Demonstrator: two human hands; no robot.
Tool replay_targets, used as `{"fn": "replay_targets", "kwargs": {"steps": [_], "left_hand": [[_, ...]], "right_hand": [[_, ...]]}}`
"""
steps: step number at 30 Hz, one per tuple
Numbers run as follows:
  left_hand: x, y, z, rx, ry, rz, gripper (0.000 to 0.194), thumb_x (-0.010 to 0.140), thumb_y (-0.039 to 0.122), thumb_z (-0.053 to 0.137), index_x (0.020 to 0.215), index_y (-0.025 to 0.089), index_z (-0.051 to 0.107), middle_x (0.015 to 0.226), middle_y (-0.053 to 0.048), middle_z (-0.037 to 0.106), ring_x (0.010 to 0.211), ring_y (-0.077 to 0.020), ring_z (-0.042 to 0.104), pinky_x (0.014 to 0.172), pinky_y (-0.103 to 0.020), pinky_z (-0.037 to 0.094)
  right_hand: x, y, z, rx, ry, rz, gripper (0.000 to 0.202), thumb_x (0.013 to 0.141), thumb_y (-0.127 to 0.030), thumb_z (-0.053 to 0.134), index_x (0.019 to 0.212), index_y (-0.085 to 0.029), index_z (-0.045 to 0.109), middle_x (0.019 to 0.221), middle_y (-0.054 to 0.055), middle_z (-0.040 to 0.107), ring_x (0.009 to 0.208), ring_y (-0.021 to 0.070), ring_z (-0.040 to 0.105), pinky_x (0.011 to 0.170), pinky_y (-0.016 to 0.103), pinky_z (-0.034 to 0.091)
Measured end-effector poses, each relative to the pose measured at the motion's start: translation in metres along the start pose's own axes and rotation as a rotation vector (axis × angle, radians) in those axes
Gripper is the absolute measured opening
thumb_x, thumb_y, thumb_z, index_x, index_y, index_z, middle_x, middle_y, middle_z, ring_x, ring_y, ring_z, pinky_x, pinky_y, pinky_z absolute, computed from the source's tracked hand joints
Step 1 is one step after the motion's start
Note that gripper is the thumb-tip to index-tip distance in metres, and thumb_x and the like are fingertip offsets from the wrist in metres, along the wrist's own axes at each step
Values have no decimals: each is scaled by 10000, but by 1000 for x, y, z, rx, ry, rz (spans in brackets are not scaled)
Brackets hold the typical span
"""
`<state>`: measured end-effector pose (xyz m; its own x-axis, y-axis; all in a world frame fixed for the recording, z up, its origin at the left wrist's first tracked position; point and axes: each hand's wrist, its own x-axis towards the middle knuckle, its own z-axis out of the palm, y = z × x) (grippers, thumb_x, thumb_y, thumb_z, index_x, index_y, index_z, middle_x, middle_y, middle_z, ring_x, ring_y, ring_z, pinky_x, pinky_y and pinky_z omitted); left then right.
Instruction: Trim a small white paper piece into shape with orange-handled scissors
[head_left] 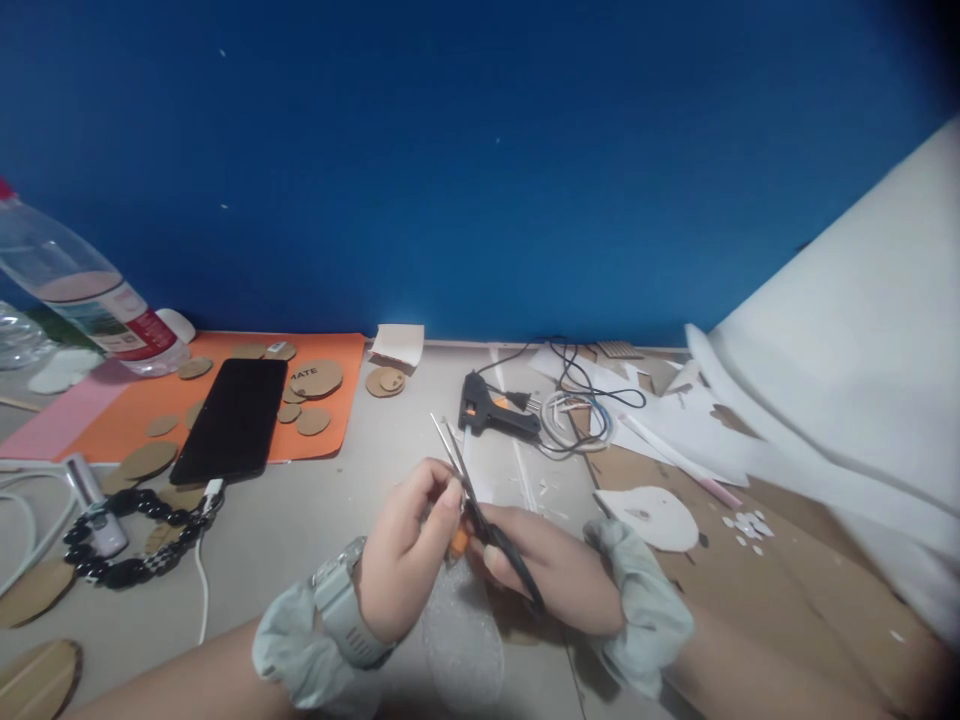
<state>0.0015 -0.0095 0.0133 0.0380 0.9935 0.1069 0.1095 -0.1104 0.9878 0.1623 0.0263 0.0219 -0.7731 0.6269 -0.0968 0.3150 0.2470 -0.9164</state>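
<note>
My right hand (551, 570) is closed around a pair of scissors (514, 560) with black handles, its metal blades pointing up and away, slightly apart at the tips. Close beside it, my left hand (409, 560) is closed, thumb and fingers pinched together near the blades. What it pinches is mostly hidden. A small orange piece (459, 543) shows between the two hands. Below them is a clear, textured, rounded plastic thing (463, 640); whether it joins the orange piece I cannot tell. A black glue gun (495, 408) lies just beyond my hands.
At left, a phone (234, 418) and cardboard discs (319, 378) lie on orange paper (341, 400), near a bottle (112, 310) and a beaded bracelet (124, 572). At right are coiled cables (574, 420), a white cut-out (660, 520), paper scraps (750, 525) and a large white sheet (855, 330).
</note>
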Motion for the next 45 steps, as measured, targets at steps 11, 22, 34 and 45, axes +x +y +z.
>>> {"fn": "replay_targets", "kwargs": {"steps": [11,22,34,45], "left_hand": [[2,0,0,-11,10,-8,220,953,285,380,778,189,474,672,20,488,636,-127,483,618,-241,412],[1,0,0,6,6,-1,221,958,269,377,768,192,458,670,33,472,630,-110,473,622,-223,403],[3,-1,0,-21,19,-7,214,954,262,388,768,190,465,657,33,491,619,-107,483,609,-216,404],[1,-1,0,-35,11,-22,225,965,296,381,779,196,459,641,50,488,596,-91,487,600,-208,407]], "right_hand": [[0,1,4,-28,63,10,429,907,-560,372,929,-178,565,843,37,617,749,188,551,697,287,430],[0,3,5,20,54,-17,355,924,-504,393,888,-181,538,835,14,596,741,167,524,701,263,412],[1,-1,4,54,46,17,298,933,-448,409,895,-184,542,848,9,582,776,170,519,731,263,409],[0,6,3,62,13,-6,414,922,-555,375,903,-176,540,850,10,567,780,169,515,730,271,404]]}}
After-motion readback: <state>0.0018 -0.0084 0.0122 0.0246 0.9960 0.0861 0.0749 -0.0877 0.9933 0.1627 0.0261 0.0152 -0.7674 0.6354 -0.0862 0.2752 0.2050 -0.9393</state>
